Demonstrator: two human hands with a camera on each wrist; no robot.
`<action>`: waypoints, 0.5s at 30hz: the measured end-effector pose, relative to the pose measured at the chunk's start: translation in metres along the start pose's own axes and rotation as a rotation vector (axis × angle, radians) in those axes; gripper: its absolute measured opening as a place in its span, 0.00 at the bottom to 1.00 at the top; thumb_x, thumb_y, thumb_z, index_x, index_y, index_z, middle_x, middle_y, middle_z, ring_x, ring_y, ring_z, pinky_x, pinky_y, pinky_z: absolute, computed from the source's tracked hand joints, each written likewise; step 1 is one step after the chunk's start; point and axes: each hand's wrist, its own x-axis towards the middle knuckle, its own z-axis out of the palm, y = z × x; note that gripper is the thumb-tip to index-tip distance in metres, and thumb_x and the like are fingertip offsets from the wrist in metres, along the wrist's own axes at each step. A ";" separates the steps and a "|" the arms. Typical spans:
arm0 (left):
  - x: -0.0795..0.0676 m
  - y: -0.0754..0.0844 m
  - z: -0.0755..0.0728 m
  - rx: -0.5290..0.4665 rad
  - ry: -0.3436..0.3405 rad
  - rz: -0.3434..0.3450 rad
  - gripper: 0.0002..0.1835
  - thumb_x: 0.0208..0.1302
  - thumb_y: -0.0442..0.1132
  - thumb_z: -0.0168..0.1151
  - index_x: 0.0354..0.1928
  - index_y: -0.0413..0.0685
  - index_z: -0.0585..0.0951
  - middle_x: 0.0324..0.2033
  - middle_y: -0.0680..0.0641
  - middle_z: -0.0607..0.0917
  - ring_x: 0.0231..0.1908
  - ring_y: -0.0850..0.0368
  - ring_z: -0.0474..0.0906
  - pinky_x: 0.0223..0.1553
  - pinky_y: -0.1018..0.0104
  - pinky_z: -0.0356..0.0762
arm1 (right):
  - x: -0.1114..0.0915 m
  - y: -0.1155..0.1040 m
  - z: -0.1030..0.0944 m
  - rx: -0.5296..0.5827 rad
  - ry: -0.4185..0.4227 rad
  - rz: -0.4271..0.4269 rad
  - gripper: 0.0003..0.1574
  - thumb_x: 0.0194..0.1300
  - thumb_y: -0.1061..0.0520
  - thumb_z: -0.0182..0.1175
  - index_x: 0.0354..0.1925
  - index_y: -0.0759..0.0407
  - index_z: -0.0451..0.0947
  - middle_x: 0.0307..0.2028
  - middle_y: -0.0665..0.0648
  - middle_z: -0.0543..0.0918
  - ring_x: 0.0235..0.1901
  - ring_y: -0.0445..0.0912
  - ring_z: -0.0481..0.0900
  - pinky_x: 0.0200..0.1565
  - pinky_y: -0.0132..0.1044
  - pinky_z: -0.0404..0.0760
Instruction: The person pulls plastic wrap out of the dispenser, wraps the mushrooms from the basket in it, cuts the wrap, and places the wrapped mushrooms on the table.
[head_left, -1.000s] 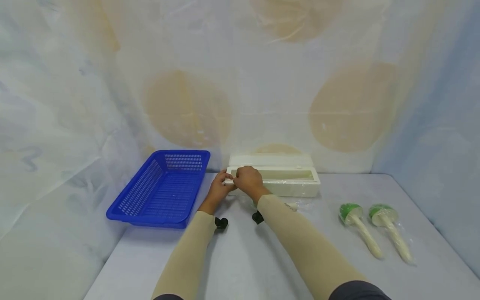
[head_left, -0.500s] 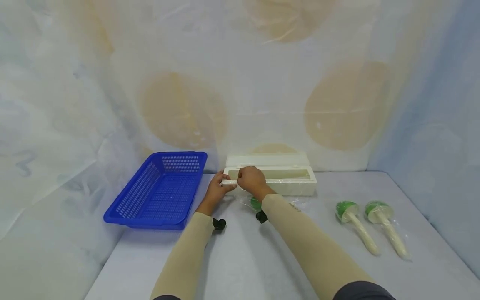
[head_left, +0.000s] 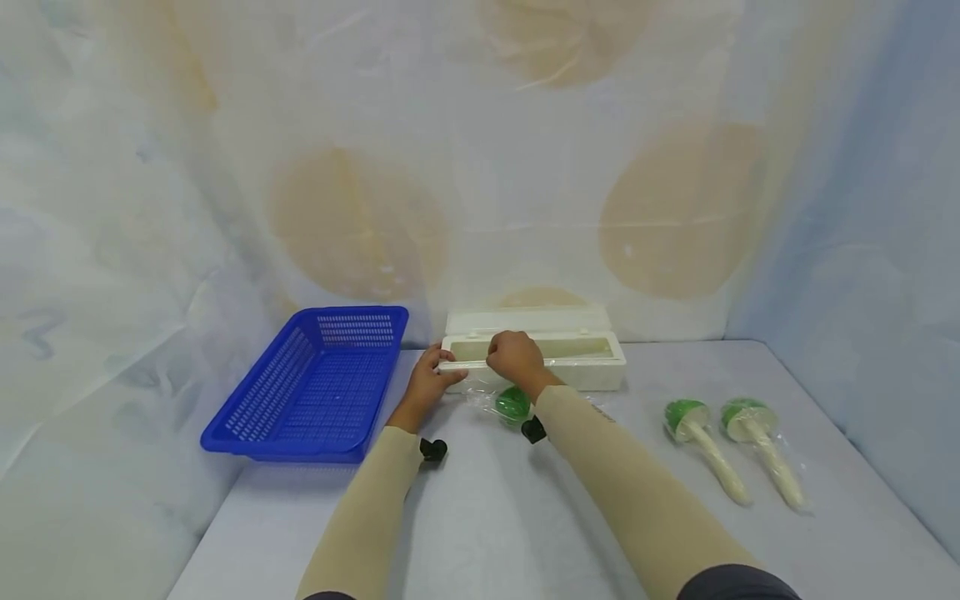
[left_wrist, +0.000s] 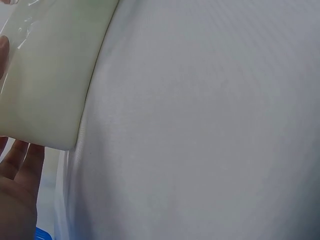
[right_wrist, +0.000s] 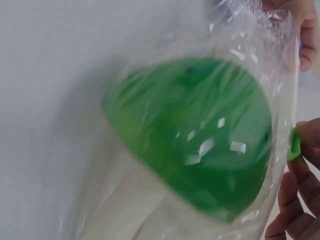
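Note:
A long white cling film box (head_left: 534, 375) stands at the back with its lid raised. Clear film hangs over its front rim. My left hand (head_left: 427, 385) grips the box's left end, thumb at the front. In the right wrist view, my right hand (right_wrist: 305, 170) pinches a small bright green slider (right_wrist: 295, 145) at the front rim. In front of the box, partly behind my right wrist, lies a toy mushroom (right_wrist: 195, 135) with a green cap and pale stem under crinkled film.
A blue plastic basket (head_left: 300, 454) stands at the left. Two more film-wrapped mushrooms, a left one (head_left: 718, 467) and a right one (head_left: 772, 462), lie on the white table (head_left: 480, 533) at the right. A patterned sheet (head_left: 525, 167) hangs behind.
My right hand has slid rightward along the box's front rim, bringing the green mushroom cap in front into sight. The left hand has stayed at the box's left end.

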 end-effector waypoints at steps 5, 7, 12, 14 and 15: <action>-0.001 0.002 0.001 0.024 0.001 -0.002 0.14 0.51 0.30 0.74 0.36 0.38 0.77 0.66 0.40 0.68 0.66 0.43 0.61 0.63 0.49 0.62 | -0.007 0.008 -0.010 -0.007 -0.008 0.020 0.11 0.58 0.60 0.56 0.36 0.55 0.85 0.35 0.50 0.84 0.30 0.46 0.78 0.34 0.43 0.78; -0.001 0.001 0.001 0.029 0.000 -0.005 0.15 0.52 0.31 0.74 0.37 0.38 0.77 0.67 0.40 0.67 0.67 0.42 0.59 0.63 0.47 0.61 | -0.009 0.011 -0.014 -0.015 -0.009 0.026 0.11 0.59 0.60 0.55 0.36 0.55 0.85 0.35 0.51 0.84 0.30 0.46 0.78 0.35 0.44 0.79; -0.001 0.000 0.000 0.042 0.003 -0.019 0.15 0.53 0.32 0.74 0.37 0.38 0.77 0.69 0.38 0.64 0.69 0.41 0.54 0.65 0.45 0.57 | -0.011 0.025 -0.017 -0.012 -0.021 0.020 0.14 0.60 0.60 0.54 0.39 0.55 0.85 0.37 0.52 0.84 0.31 0.46 0.78 0.37 0.44 0.79; -0.002 0.002 -0.001 0.030 -0.005 -0.005 0.15 0.53 0.32 0.74 0.38 0.35 0.76 0.69 0.36 0.63 0.70 0.39 0.53 0.65 0.44 0.56 | -0.012 0.030 -0.017 -0.011 -0.024 0.028 0.14 0.61 0.59 0.54 0.40 0.55 0.85 0.38 0.51 0.84 0.32 0.45 0.78 0.37 0.44 0.79; -0.004 0.007 -0.001 0.025 -0.013 0.001 0.16 0.53 0.30 0.73 0.39 0.32 0.76 0.69 0.34 0.62 0.70 0.37 0.53 0.65 0.43 0.55 | -0.012 0.032 -0.018 -0.014 -0.025 0.035 0.14 0.61 0.59 0.54 0.41 0.55 0.85 0.39 0.51 0.84 0.32 0.46 0.78 0.37 0.44 0.79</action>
